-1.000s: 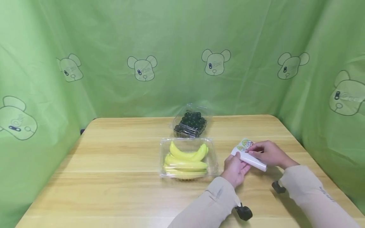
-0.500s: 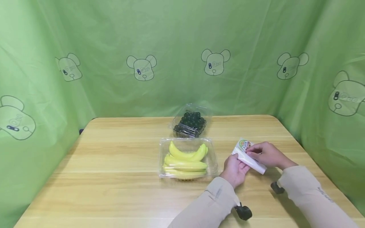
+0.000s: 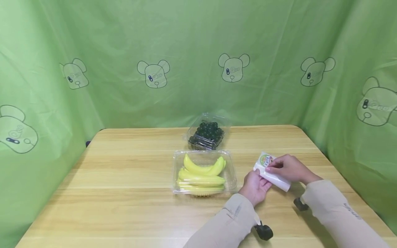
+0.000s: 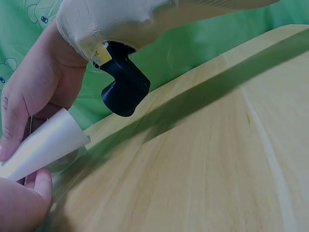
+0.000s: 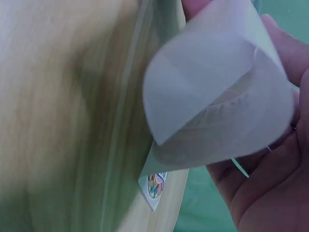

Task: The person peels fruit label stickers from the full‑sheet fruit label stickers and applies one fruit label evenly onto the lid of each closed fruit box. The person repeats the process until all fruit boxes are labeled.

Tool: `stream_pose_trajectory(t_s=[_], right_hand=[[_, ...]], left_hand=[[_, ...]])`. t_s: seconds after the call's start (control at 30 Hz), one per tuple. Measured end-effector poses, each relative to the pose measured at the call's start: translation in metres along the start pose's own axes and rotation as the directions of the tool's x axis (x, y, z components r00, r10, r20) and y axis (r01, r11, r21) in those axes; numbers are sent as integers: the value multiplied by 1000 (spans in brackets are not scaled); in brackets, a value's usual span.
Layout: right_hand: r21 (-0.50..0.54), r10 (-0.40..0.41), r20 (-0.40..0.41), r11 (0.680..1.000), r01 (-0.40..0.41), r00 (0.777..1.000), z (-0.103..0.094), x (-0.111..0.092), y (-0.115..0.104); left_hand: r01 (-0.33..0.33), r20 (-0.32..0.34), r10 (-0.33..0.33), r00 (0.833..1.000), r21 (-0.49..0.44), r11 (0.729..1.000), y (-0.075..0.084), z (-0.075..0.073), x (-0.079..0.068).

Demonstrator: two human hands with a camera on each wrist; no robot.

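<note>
In the head view, my left hand [image 3: 255,187] holds a white sheet of round stickers [image 3: 278,180] from its near left side, thumb on top and fingers underneath. My right hand [image 3: 291,168] pinches at the sheet's upper face, beside a green-edged round sticker [image 3: 265,159]. Its fingertips partly cover the printed side. The sheet is curled into a loose roll, and the right wrist view looks into the open end of this white paper roll [image 5: 193,82]. A printed sticker [image 5: 156,185] shows on its far corner there. Whether a sticker edge is lifted cannot be told.
Left of my hands sits a clear plastic box [image 3: 231,175] with yellow bananas [image 3: 201,179]. Behind it stands a clear clamshell with dark grapes [image 3: 208,132], its lid raised. Both are on the wooden table [image 3: 124,206], with a green curtain [image 3: 192,34] around it.
The sheet has tilted and curled further, so fewer stickers show than a second ago. My right hand's fingertips have shifted slightly left and down along it. My left hand has barely moved.
</note>
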State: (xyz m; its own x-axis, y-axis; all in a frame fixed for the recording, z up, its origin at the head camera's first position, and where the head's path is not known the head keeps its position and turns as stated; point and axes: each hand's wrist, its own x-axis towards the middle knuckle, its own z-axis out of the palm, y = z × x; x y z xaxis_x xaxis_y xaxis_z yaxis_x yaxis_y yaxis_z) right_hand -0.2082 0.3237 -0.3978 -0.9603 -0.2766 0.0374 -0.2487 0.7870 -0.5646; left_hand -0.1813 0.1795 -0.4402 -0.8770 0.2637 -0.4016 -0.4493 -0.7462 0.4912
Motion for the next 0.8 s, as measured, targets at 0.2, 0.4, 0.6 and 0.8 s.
stream_pose_trajectory(t_s=[0.2,0.4,0.6,0.8], right_hand=[[2,2,1,1000,-2,1000,1,0,1],[-12,-1,6,1000,1,1000,0,0,1],[-17,2,12,1000,-2,1000,-2,-1,-2],[-39,-24,-1,999,24,1000,-3,-2,-4]], left_hand=[[-5,9,5,1000,14,1000,-2,-1,2],[-3,14,2,1000,27,1000,-4,-1,2],[-15,19,13,1000,99,995,-6,-1,1],[-18,24,15,1000,118,993,-7,-1,-1]])
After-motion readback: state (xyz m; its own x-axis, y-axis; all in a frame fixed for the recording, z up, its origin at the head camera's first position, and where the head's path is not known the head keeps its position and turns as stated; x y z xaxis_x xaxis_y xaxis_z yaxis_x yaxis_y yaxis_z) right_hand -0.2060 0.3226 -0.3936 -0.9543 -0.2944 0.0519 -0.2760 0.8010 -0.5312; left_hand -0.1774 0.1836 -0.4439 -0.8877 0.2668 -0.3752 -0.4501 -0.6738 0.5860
